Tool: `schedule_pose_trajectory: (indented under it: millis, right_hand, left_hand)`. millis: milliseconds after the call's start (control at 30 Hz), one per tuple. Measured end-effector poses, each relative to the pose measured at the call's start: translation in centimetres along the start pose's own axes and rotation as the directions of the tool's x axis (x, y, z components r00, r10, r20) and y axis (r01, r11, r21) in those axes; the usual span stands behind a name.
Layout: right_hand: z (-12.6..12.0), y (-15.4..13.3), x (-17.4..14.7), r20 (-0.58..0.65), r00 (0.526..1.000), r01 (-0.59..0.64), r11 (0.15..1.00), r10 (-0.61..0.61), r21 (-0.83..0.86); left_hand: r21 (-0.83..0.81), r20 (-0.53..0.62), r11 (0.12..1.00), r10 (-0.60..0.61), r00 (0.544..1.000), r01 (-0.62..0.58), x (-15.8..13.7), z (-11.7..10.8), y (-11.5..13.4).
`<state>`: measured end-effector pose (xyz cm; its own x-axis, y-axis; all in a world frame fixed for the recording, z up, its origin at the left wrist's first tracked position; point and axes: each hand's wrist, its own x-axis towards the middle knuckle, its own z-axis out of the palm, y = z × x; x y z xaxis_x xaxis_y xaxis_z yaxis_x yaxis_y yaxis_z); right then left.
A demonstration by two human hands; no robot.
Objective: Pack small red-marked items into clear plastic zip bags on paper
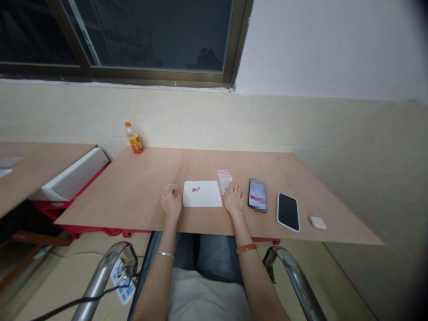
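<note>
Mostly tan and white, a few red bits

Pale tan wood table point(133, 187); white sheet point(202, 194) with a small red mark between both sets of fingers; clear packet point(224, 180) with red-pink print at right fingertips point(234, 187); see-through plastic piece point(168, 191) under left fingers point(172, 194); black phone point(288, 211) white-edged, further right; orange-capped bottle point(134, 138).

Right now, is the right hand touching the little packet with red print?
Touching. In the head view, the right hand lies flat on the table, its fingertips overlapping the lower edge of the small red-printed packet.
</note>
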<state>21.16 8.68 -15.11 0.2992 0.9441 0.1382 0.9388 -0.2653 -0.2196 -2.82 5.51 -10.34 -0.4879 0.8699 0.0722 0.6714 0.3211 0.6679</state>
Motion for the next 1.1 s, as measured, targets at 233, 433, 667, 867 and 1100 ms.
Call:
schedule_pose_trajectory:
  millis: [233, 433, 667, 867, 1100]
  right_hand:
    - [0.4, 0.1, 0.2, -0.008, 1.0, -0.006, 1.0, 0.006, -0.006]
    - [0.5, 0.2, 0.2, -0.006, 1.0, -0.001, 1.0, 0.001, 0.007]
    - [0.4, 0.3, 0.4, 0.032, 0.999, -0.011, 1.0, 0.01, 0.022]
    - [0.1, 0.1, 0.2, 0.029, 0.999, -0.023, 0.999, 0.022, 0.047]
    - [-1.8, -0.3, -0.2, -0.042, 0.998, -0.04, 0.991, 0.045, 0.125]
  left_hand:
    - [0.292, -0.113, 0.947, -0.104, 0.988, 0.133, 0.7, -3.1, -2.4]
    - [0.33, -0.119, 0.927, -0.149, 0.982, 0.18, 0.7, -2.7, -2.7]
    - [0.179, -0.051, 0.975, -0.128, 0.99, 0.135, 1.1, -3.2, -3.0]
    - [-0.131, 0.0, 0.99, -0.057, 0.998, 0.057, 1.6, -3.4, -2.5]
    - [-0.419, -0.002, 0.906, 0.069, 0.998, -0.064, 1.2, -4.7, 0.4]
